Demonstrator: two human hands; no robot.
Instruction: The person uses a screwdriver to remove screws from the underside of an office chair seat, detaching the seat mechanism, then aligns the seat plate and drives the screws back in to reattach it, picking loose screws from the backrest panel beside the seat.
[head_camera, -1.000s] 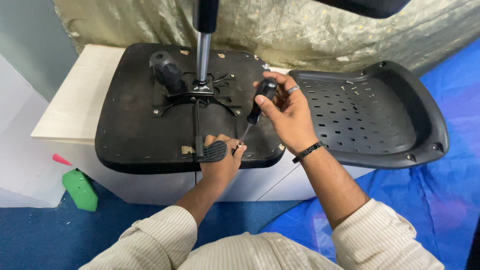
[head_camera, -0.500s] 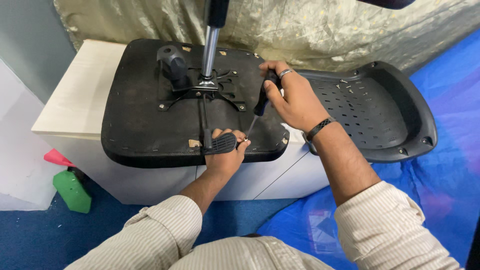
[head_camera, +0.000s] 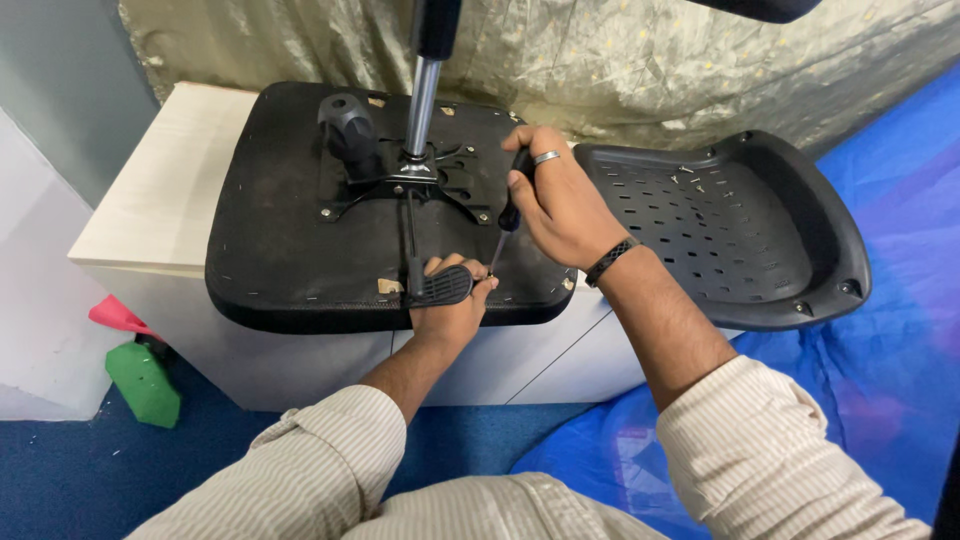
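The right hand (head_camera: 565, 205) grips a screwdriver (head_camera: 508, 215), tip down on the upturned chair seat (head_camera: 290, 250) atop a white cabinet (head_camera: 150, 200). The left hand (head_camera: 450, 305) pinches the seat's lever paddle (head_camera: 437, 286) at the near edge.

Black upturned chair seat (head_camera: 300, 250), dotted along its rim with small pale staples; black mounting plate (head_camera: 400, 185) at its centre, carrying a silver gas-lift column (head_camera: 422, 100) and a black knob (head_camera: 345, 125). Black ribbed lever paddle (head_camera: 440, 285). Black-handled screwdriver (head_camera: 512, 200) with dark shaft. Black perforated backrest shell (head_camera: 720, 230), patterned with rows of small slots. Pale cream bench (head_camera: 150, 200) with white front. Blue tarpaulin (head_camera: 880, 400); dark blue carpet (head_camera: 60, 470). Crinkled olive-gold cloth (head_camera: 620, 60) behind. Cream sleeves (head_camera: 760, 460) with fine stripes. Silver ring (head_camera: 545, 157); black wristband (head_camera: 610, 260). Green and pink objects (head_camera: 140, 375) at lower left.
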